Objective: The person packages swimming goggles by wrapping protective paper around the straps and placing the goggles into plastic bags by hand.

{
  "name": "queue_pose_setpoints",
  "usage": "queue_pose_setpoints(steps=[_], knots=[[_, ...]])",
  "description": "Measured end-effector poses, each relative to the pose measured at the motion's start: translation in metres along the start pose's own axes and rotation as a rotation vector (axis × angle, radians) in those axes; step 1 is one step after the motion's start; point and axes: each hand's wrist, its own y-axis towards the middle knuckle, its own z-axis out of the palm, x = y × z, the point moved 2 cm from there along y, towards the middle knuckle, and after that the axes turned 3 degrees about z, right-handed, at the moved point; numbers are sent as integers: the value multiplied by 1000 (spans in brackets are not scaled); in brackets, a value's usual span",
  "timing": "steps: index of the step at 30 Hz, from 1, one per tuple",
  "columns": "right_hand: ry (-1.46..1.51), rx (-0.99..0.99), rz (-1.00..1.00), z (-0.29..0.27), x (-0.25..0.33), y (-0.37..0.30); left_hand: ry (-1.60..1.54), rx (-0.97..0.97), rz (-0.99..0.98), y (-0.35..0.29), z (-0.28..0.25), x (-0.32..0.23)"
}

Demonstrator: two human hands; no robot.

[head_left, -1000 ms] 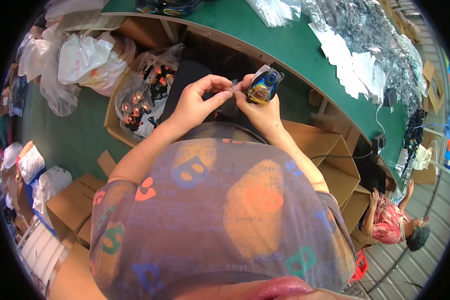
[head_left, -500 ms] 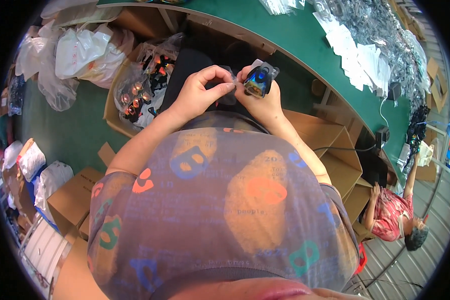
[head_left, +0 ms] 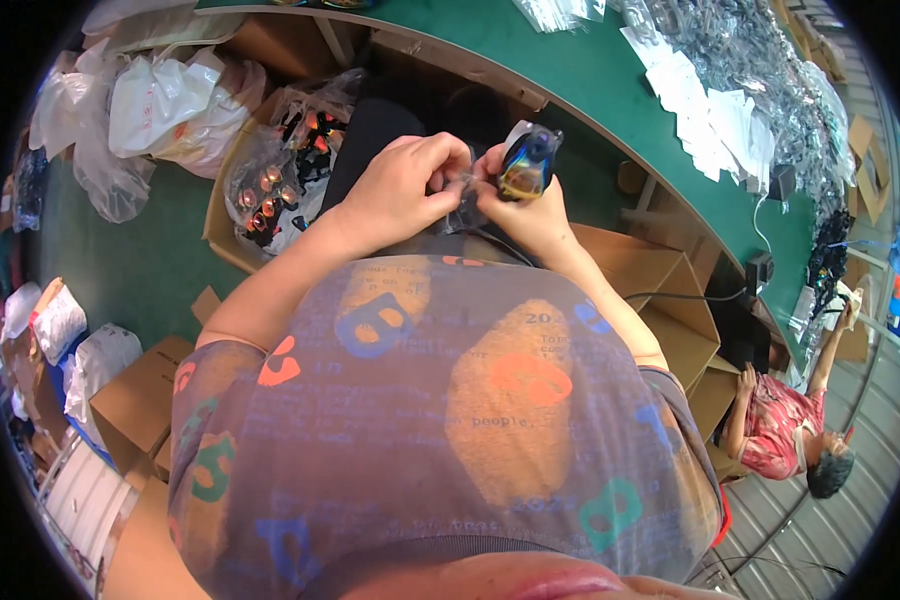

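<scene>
My right hand [head_left: 532, 214] is closed around a pair of sunglasses [head_left: 527, 172] with rainbow-mirrored lenses and a dark frame, held above my lap. Something white shows beside the frame, too small to make out. Close on the left, my left hand [head_left: 395, 190] pinches a clear plastic bag [head_left: 464, 212], which hangs between the two hands. The fingertips of both hands almost meet at the bag's edge. My curled left fingers hide part of it.
A carton [head_left: 217, 222] of sunglasses with orange mirrored lenses stands left of my lap. The green table [head_left: 590, 75] curves ahead, bearing white cards [head_left: 735, 125] and heaped clear bags [head_left: 710, 40]. Open cardboard boxes [head_left: 660, 265] are at my right. Another person [head_left: 780, 425] reaches toward the table.
The sunglasses have tilted more upright and moved slightly right in my right hand. My left hand has turned, its fingers curling further over the clear bag.
</scene>
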Motion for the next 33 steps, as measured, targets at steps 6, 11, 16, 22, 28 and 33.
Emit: queue_pose_setpoints(steps=[6,11,16,22,28,33], knots=[[-189,-23,-93,4,-6,-2,203,15,-56,3,6,39],[-212,-205,-57,5,-26,4,145,36,-300,-1,-18,43],[-183,-208,-1,-3,-46,24,-340,-87,-419,-16,21,68],[-683,4,1,-20,-8,3,67,-237,-103,-1,20,53],[-1013,107,-208,-23,-5,-16,-37,-174,-147,7,33,42],[-1180,130,-369,-24,-16,-20,-94,-131,-224,6,34,40]])
